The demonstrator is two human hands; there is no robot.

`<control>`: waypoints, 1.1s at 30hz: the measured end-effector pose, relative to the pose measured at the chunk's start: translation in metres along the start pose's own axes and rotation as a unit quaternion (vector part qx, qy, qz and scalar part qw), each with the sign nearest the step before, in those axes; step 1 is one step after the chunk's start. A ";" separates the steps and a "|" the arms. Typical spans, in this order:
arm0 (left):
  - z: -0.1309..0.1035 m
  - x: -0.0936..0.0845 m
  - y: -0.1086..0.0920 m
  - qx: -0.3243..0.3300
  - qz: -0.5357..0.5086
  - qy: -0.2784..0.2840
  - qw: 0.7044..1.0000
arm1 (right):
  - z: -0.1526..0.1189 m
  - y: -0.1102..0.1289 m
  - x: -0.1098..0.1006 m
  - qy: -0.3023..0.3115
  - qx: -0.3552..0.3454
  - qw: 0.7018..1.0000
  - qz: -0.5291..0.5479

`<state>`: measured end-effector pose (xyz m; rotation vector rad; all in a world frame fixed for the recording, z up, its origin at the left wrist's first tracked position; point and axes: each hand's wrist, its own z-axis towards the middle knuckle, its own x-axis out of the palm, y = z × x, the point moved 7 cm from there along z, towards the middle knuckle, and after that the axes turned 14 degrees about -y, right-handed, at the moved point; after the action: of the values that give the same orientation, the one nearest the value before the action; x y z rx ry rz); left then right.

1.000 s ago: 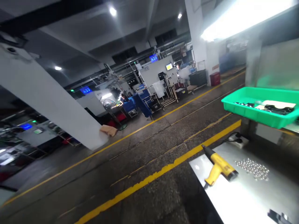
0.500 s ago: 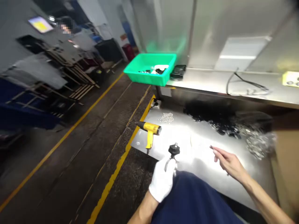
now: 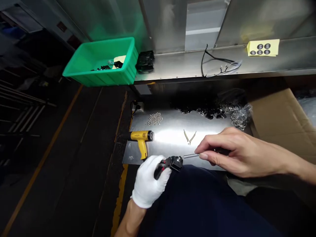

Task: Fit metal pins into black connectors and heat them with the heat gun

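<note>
My left hand (image 3: 150, 181), in a white glove, is closed around a black tool with red parts. At the tool's front sits a black block (image 3: 176, 163) with a small metal piece on top. My bare right hand (image 3: 223, 153) pinches a thin metal rod (image 3: 191, 155), whose tip points left and stops just short of the block. Behind the hands, small cutters (image 3: 189, 137) with pale handles lie on the metal table (image 3: 170, 123). A yellow heat gun (image 3: 141, 140) lies left of them.
Small metal pieces (image 3: 154, 118) lie behind the heat gun, black parts (image 3: 209, 112) and a clear bag (image 3: 242, 117) farther right. On the shelf are a green bin (image 3: 98, 79), glasses (image 3: 219, 60) and yellow stickers (image 3: 263, 47). A cardboard box (image 3: 278, 115) stands right.
My right hand has moved left, bringing the rod close to the block. The block in my left hand has tipped over to the right. The camera view has turned right and moved closer.
</note>
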<state>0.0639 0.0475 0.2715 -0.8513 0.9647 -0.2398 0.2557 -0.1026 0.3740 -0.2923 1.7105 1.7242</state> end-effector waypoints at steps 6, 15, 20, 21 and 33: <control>0.007 -0.004 -0.008 0.063 0.062 0.032 0.996 | 0.003 0.004 0.000 0.045 -0.001 0.998 -0.040; 0.017 -0.005 -0.028 0.158 0.169 0.037 0.972 | 0.000 0.001 0.004 0.131 -0.010 0.986 -0.104; 0.022 -0.007 -0.034 0.199 0.238 0.036 0.950 | 0.001 -0.005 0.008 0.149 -0.007 0.982 -0.115; 0.022 -0.007 -0.034 0.202 0.246 0.035 0.947 | 0.001 -0.006 0.008 0.148 -0.009 0.982 -0.114; 0.012 0.004 -0.024 0.104 0.215 0.034 0.970 | 0.004 -0.011 0.013 0.111 -0.002 0.981 -0.157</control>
<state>0.0805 0.0358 0.2897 -0.4285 1.1401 0.0042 0.2538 -0.0960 0.3575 -0.7406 1.7070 1.5053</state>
